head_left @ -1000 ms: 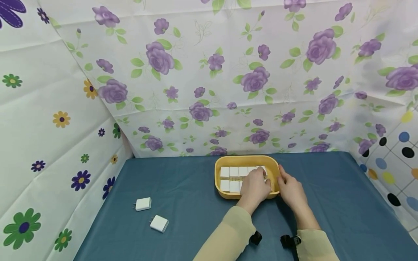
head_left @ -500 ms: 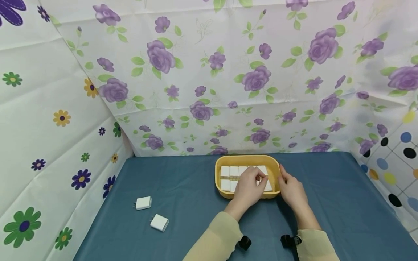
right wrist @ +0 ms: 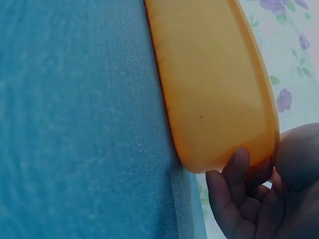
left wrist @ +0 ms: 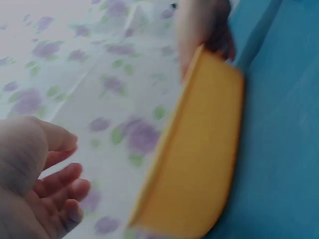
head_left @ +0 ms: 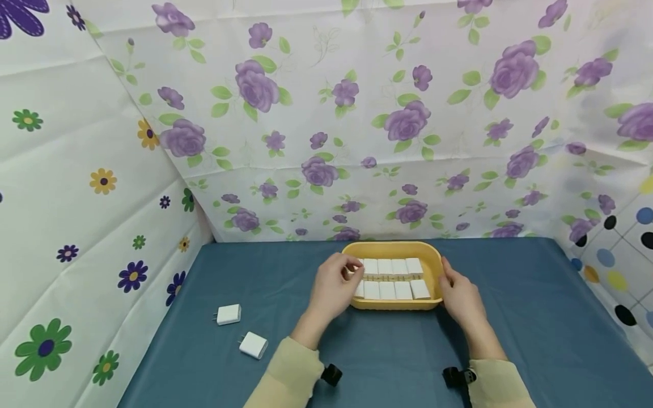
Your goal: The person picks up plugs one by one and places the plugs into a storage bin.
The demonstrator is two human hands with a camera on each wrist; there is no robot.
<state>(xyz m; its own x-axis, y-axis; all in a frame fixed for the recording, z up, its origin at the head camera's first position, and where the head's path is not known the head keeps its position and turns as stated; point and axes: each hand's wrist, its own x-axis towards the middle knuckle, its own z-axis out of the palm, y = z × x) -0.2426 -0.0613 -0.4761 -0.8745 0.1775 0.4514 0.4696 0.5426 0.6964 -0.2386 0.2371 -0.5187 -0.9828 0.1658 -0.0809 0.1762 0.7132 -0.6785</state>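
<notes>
A yellow plastic basket (head_left: 395, 305) holds two rows of white charger plugs (head_left: 386, 290), set side by side. My right hand (head_left: 463, 297) grips the basket's right end, thumb at the rim and fingers curled against the outer wall (right wrist: 214, 89) in the right wrist view. My left hand (head_left: 329, 286) is over the basket's left end, covering the plugs there. Its fingers are loosely bent, and the left wrist view shows nothing between the thumb and fingers (left wrist: 65, 181).
Two white charger plugs (head_left: 228, 314) lie apart on the blue tablecloth (head_left: 285, 266) at the left, their metal prongs pointing left. Floral sheeting (head_left: 306, 113) hangs right behind the table, and patterned sheets close off both sides.
My left hand has moved left from the plugs at the right of the basket to its left end, uncovering both rows there. My right hand keeps its grip on the basket.
</notes>
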